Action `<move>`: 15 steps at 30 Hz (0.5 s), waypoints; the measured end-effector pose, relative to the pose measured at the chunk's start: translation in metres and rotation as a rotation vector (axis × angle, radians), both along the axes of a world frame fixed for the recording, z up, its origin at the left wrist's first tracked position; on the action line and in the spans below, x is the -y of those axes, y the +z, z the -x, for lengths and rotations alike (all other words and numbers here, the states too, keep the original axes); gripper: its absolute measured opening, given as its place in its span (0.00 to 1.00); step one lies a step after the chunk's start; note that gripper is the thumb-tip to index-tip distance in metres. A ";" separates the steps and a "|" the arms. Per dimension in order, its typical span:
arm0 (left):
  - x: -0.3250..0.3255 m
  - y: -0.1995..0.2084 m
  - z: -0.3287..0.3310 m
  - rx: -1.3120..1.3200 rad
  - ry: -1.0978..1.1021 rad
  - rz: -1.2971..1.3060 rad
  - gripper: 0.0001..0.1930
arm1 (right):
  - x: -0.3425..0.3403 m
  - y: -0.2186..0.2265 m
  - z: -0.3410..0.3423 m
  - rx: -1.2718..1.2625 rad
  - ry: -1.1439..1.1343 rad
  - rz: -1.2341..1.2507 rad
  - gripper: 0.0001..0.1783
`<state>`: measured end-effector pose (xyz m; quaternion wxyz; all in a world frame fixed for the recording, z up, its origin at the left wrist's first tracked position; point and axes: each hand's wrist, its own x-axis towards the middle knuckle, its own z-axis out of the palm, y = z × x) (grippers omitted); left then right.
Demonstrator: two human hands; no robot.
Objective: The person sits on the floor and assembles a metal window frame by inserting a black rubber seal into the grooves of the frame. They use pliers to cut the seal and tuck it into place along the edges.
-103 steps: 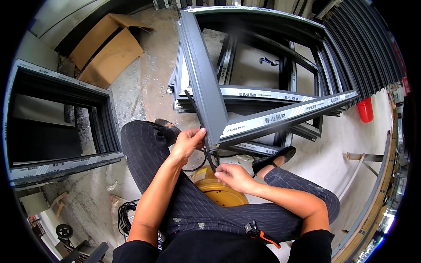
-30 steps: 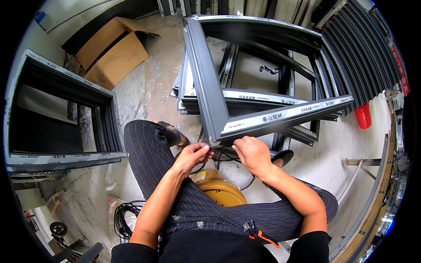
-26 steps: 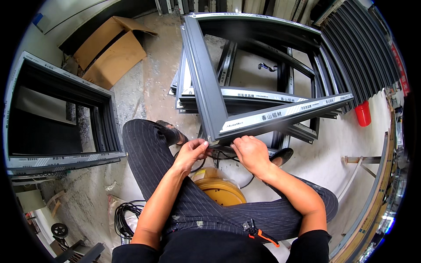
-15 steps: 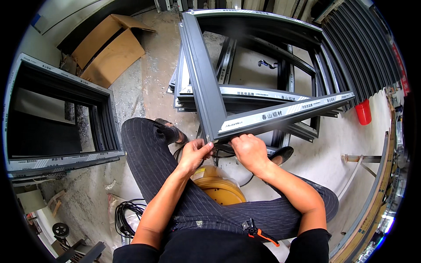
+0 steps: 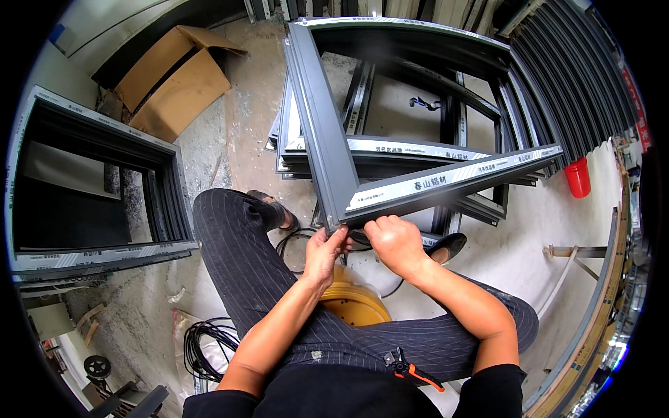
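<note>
A dark grey metal window frame [image 5: 332, 160], with pale printed film along its sides, lies at a slant on a stack of similar frames [image 5: 297, 166]. Its near corner points toward me. My left hand [image 5: 326, 254] is closed at that corner, thumb and fingertips pinching the edge from below. Any small piece between those fingers is hidden. Just right of it, my right hand [image 5: 394, 242] is curled in a loose fist against the frame's near edge, its fingertips tucked out of sight. Below my hands, between my knees, stands a yellow bucket [image 5: 357, 306].
Orange-handled pliers [image 5: 418, 373] rest on my lap. Another stack of frames [image 5: 104, 258] stands left, with an open cardboard box [image 5: 178, 97] beyond. A coiled black cable [image 5: 202, 348] lies lower left. Far right are a red bucket [image 5: 578, 178] and dark ribbed profiles [image 5: 578, 76].
My left hand has shifted slightly right and turned at the frame's corner, its wrist swinging inward. My right hand has barely moved, and the window frame stays nearly where it was.
</note>
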<state>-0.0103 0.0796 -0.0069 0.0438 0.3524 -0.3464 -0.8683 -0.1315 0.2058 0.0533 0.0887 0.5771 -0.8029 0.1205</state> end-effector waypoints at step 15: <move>-0.021 -0.008 0.009 -0.016 0.141 -0.090 0.10 | -0.139 0.045 0.111 0.195 -0.243 -0.507 0.06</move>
